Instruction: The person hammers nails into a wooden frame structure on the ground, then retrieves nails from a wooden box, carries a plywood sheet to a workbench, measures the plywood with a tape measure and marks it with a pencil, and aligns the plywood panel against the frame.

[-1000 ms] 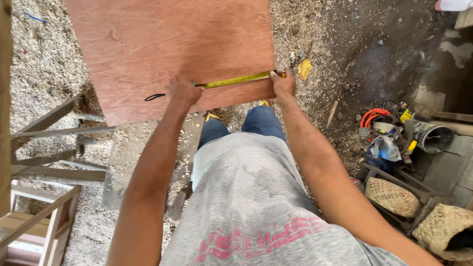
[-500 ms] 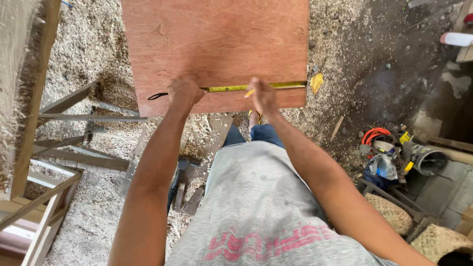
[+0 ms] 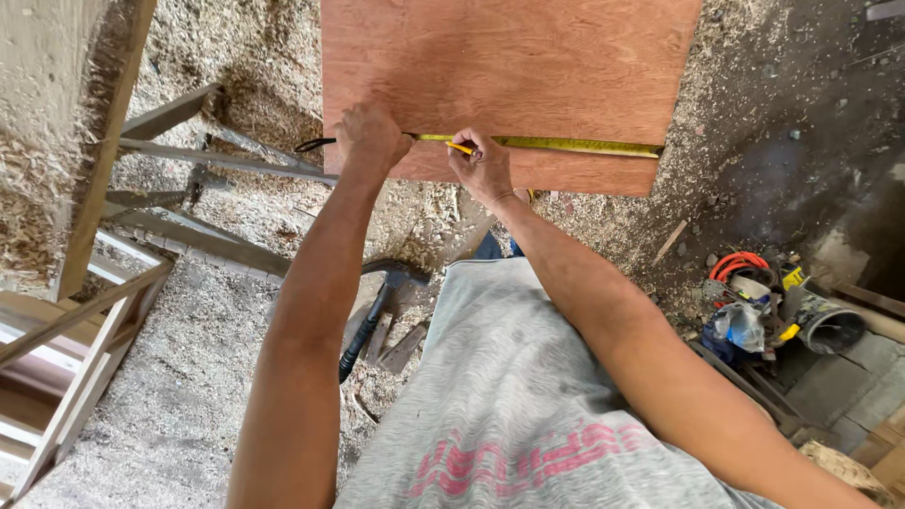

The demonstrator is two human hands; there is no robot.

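1. The floor (image 3: 189, 396) is covered in sawdust, and a hammer (image 3: 377, 311) lies on it.
2. A reddish wood board (image 3: 509, 66) lies flat.
3. A yellow measuring tape (image 3: 566, 144) stretches across the board near its close edge.
4. The left hand (image 3: 372, 137) is curled shut, pressing the tape's end down.
5. The right hand (image 3: 483, 168) pinches a pencil (image 3: 460, 148) beside the tape.

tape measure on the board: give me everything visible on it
The tape measure is a narrow yellow blade with fine dark markings, pulled out flat across the reddish plywood board, near its closer edge and roughly parallel to it. Its far end reaches the board's right edge. The left hand covers the case end, with a dark loop sticking out past it. The right hand rests on the blade, holding a yellow pencil to it.
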